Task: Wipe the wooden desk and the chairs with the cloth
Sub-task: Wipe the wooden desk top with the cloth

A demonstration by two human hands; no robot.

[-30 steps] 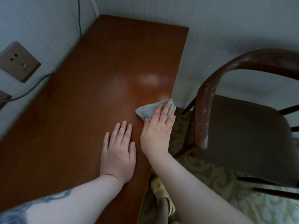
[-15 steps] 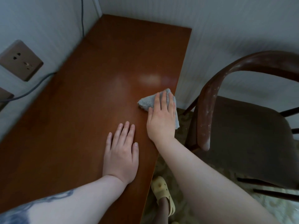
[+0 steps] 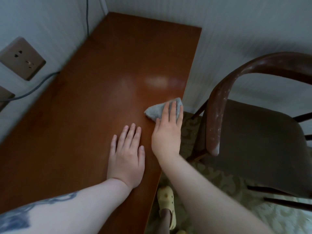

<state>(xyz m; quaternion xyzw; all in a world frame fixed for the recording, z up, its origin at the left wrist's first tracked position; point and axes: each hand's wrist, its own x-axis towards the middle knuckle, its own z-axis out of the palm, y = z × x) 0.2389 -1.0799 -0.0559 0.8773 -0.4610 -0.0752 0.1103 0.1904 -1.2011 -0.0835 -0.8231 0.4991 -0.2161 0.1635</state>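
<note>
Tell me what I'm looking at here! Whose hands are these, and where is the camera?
The camera sits on a person's head and looks down, so you see their own two arms. They stand at a wooden desk in a corner. The left hand lies flat on the desk. The right hand presses a grey cloth near the desk's edge with straight fingers, for wiping. Beside the desk stands a dark wooden chair. Below, you can spot a yellow shoe.

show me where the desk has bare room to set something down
The desk is bare from the far corner down along the left wall. It is crowded only near the right edge: the left hand lies flat there and the right hand presses the cloth.
</note>
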